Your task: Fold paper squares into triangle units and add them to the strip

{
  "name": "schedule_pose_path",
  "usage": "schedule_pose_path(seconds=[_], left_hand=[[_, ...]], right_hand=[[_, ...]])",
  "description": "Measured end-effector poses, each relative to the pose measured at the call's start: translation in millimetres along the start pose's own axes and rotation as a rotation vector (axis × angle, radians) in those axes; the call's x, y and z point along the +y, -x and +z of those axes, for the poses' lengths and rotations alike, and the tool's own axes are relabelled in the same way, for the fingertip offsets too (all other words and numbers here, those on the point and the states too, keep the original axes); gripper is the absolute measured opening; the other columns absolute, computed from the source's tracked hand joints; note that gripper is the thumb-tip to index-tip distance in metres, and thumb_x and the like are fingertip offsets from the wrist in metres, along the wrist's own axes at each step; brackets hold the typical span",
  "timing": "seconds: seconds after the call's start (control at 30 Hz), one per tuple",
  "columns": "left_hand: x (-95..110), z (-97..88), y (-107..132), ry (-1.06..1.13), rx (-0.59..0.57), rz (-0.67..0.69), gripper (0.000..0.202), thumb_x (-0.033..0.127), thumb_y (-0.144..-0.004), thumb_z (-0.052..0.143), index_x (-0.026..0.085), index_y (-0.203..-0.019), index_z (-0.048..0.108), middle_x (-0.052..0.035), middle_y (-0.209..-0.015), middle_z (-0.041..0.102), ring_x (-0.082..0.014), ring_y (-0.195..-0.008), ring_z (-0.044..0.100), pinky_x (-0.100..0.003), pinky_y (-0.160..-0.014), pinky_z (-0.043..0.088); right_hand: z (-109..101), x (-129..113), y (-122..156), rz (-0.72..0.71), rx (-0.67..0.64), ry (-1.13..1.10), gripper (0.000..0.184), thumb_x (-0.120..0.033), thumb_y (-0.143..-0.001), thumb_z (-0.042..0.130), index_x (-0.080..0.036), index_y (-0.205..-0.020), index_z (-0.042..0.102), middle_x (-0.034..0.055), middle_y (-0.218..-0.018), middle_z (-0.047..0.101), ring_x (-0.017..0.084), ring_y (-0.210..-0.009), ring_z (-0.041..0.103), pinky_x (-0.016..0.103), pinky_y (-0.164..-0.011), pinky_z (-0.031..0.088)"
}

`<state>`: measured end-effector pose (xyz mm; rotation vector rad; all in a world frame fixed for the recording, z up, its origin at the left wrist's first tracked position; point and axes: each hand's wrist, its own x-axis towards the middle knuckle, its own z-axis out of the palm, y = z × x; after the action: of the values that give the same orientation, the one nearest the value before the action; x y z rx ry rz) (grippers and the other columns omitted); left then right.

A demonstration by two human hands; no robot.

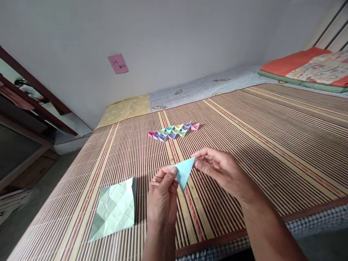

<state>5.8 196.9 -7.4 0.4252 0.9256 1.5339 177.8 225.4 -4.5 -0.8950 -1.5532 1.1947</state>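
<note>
My left hand (162, 195) and my right hand (221, 171) both pinch a light blue paper folded into a triangle (184, 173), held a little above the striped bamboo mat (272, 145). The left fingers grip its left corner, the right fingers its upper right tip. Beyond the hands, a row of several small folded paper pieces (174, 131) in pink, purple, green and yellow lies on the mat. A stack of pale green creased paper squares (115, 207) rests on the mat to the left of my left hand.
The mat covers a bed along a white wall with a pink sticky note (117, 63). Folded orange and patterned bedding (310, 69) lies at the far right. A dark wooden frame (24, 108) stands at the left, beyond the bed's edge.
</note>
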Motion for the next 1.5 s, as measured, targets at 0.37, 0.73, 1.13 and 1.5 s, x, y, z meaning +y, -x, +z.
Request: schedule_pose_path(seconds=[0.37, 0.73, 1.13, 1.5], left_hand=[[-2.8, -5.1, -4.5, 0.136, 0.020, -0.041, 0.028, 0.017, -0.056, 0.097, 0.009, -0.072, 0.076, -0.0024, -0.069, 0.069, -0.0088, -0.062, 0.063, -0.017, -0.061, 0.055], [-4.4, -6.8, -8.0, 0.311, -0.057, -0.125, 0.005, 0.009, -0.081, 0.078, 0.011, -0.077, 0.074, -0.0043, -0.075, 0.068, -0.0119, -0.069, 0.065, -0.022, -0.071, 0.057], [-2.3, -4.8, -3.5, 0.449, -0.185, -0.250, 0.023, 0.016, -0.068, 0.090, 0.016, -0.086, 0.076, -0.0032, -0.086, 0.069, -0.0138, -0.084, 0.065, -0.027, -0.088, 0.052], [0.1, -7.7, 2.7, 0.234, -0.290, -0.113, 0.029, 0.026, -0.064, 0.095, 0.018, -0.084, 0.076, 0.0011, -0.078, 0.066, -0.0097, -0.068, 0.059, -0.021, -0.066, 0.049]], right_hand=[[29.0, 3.0, -3.7, 0.105, -0.124, 0.068, 0.025, -0.032, -0.093, 0.069, -0.017, -0.073, 0.065, -0.0020, -0.066, 0.059, 0.012, -0.061, 0.053, 0.025, -0.057, 0.043], [36.6, -5.1, -4.9, 0.035, -0.109, 0.121, 0.010, -0.012, -0.084, 0.071, -0.018, -0.077, 0.068, -0.0019, -0.074, 0.068, 0.013, -0.070, 0.063, 0.024, -0.066, 0.051], [52.6, -8.1, -5.2, -0.478, 0.214, 0.244, 0.025, -0.011, -0.098, 0.060, -0.027, -0.107, 0.077, 0.0038, -0.099, 0.070, 0.018, -0.095, 0.069, 0.030, -0.077, 0.060], [54.8, -11.0, 5.8, -0.632, 0.255, 0.415, 0.038, -0.002, -0.096, 0.057, -0.031, -0.117, 0.072, 0.0046, -0.105, 0.067, 0.018, -0.092, 0.068, 0.031, -0.073, 0.059]])
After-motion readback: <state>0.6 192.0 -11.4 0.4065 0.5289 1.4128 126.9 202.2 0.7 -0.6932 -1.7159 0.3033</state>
